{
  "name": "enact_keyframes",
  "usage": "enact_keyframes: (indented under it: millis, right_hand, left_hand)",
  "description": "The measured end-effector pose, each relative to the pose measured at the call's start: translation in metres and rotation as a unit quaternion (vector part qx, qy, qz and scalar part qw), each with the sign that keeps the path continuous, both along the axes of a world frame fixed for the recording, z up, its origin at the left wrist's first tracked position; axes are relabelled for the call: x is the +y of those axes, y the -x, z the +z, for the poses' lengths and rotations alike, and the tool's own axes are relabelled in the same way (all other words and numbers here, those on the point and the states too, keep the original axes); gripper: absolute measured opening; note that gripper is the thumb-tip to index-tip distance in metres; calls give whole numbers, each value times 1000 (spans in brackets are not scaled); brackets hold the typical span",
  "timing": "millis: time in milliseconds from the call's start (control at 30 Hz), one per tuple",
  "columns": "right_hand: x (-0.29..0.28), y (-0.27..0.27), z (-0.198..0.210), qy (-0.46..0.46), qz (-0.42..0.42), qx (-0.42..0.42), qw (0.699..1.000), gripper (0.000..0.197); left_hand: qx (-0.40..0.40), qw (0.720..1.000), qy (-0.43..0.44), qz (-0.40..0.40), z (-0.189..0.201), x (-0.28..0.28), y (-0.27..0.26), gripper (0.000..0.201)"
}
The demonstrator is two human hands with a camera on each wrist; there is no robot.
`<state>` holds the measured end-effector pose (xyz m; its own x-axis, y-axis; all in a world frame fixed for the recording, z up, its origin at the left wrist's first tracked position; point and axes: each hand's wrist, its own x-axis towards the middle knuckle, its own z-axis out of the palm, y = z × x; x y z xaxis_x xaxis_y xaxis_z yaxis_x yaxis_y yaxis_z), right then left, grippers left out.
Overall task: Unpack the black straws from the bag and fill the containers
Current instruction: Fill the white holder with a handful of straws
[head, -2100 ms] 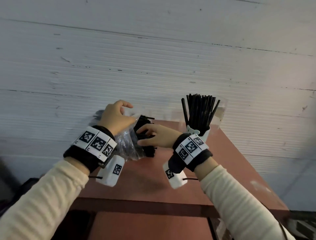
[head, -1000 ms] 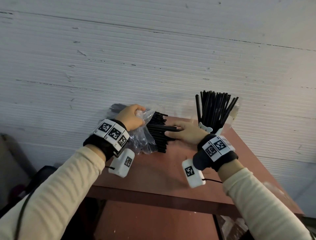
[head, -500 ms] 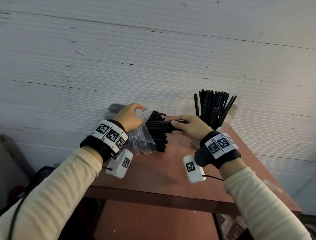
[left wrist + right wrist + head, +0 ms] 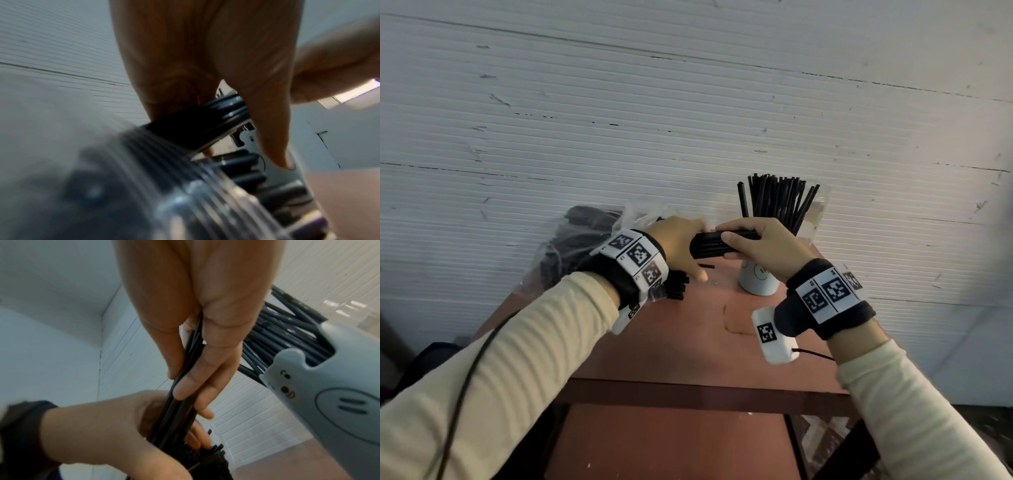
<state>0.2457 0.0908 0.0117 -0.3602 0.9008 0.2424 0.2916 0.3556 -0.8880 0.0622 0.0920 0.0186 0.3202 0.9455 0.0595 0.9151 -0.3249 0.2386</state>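
While both hands (image 4: 681, 246) (image 4: 763, 245) grip straw bundle (image 4: 709, 244), container (image 4: 758, 281) probably near table (image 4: 688, 342) edge.

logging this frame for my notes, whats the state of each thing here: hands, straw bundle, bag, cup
right hand: grips the bundle of black straws
left hand: holds the other end of the bundle
bundle of black straws: held level above the table, between both hands
plastic bag: open, lying on the table, straws sticking out
bear-face cup: upright, packed with straws
table: carries bag and cup
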Motion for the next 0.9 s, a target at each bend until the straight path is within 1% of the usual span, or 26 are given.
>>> enact_keyframes:
  millis: [67,133,200,367,500,633,700,767,833,900]
  right_hand:
    - [-5,-5,5,-8,-1,-11,1000,21]
    - [-8,-12,9,-9,-3,-18,1000,24]
    - [-11,-18,11,-7,1,-22,1000,25]
    - [-16,-26,15,-3,-2,-32,999,26]
    - [-18,-30,15,-4,-5,-44,999,26]
    - [-24,-37,27,-27,-21,-57,998,26]
    - [-30,-43,40,-69,-41,-83,993,22]
    - [-37,-48,58,-130,-69,-104,984,20]
    - [-47,-52,77,-193,-95,-89,973,19]
    - [-54,-53,94,-250,-110,-31,962,20]
  left_hand:
    - [24,1000,1,-3,-2,5,-5,63]
    - [31,999,-12,-9,-1,7,-9,44]
    - [38,999,-17,-17,0,8,-13,32]
    - [73,997,-15,-34,5,11,-22,19]
    - [72,997,6,-32,6,12,-27,13]
    - [30,998,-1,-58,11,7,-28,15]
    - [-9,997,-19,-77,20,1,-31,17]
    - [-57,992,-44,-99,32,-6,-36,19]
    - [-104,985,-66,-120,45,-13,-44,21]
    - [-161,975,-78,-129,55,-20,-53,12]
